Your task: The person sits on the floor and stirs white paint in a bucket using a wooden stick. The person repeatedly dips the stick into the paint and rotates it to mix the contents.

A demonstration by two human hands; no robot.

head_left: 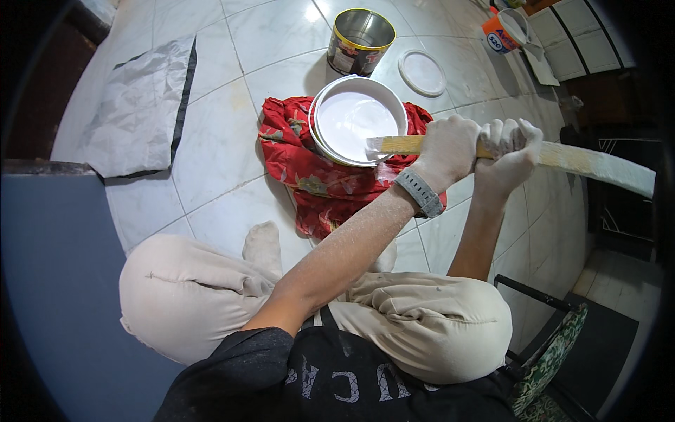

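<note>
My left hand (444,149) and my right hand (508,155) are both wrapped round a long wooden stick (583,166), yellowish near its left end and coated white along the right. Both hands are powdered white. The stick's left tip reaches over the white bucket (320,105) of smooth white paint; whether it dips in cannot be told. The bucket sits on a bunched red floral cloth (295,155). Behind it are an open metal can (355,53) with a yellow rim and a round white lid (422,72).
An orange-and-white bucket (500,39) sits at the back right. A white sheet (144,105) lies on the tiled floor (211,211) at left, beside a blue-grey panel (63,267). My crossed legs (183,295) are below. A camouflage-padded chair (555,359) stands at lower right.
</note>
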